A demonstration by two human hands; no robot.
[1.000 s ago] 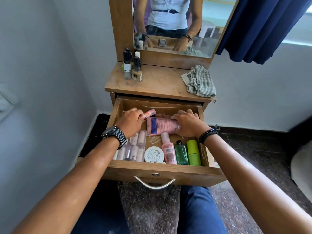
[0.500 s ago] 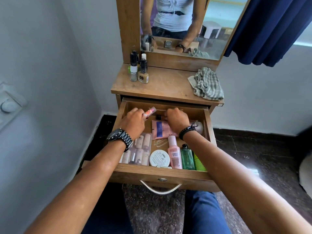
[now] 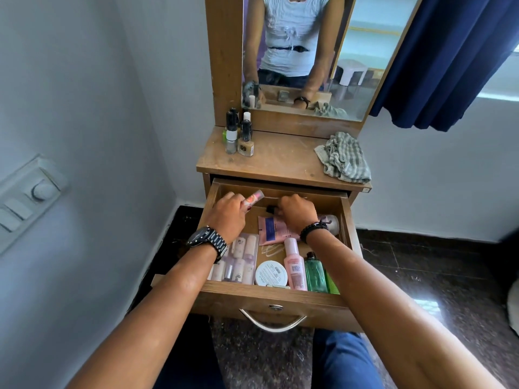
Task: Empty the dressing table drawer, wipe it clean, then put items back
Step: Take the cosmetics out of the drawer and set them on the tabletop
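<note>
The wooden drawer of the dressing table stands pulled out and holds cosmetics. My left hand grips a small pink tube at the drawer's back left. My right hand curls its fingers round a small black-capped item at the back middle, above a pink sachet. Nearer the front lie a clear pack of small tubes, a round white tin, a pink bottle and a green bottle. A checked cloth lies on the tabletop's right.
Several nail polish bottles stand at the tabletop's back left, below the mirror. A grey wall with a switch panel is on the left. A blue curtain hangs at the right. My knees are under the drawer.
My right hand has left the pink sachet, moved to the back middle of the drawer and closed on a small black-capped item. My left hand kept hold of the pink tube.
</note>
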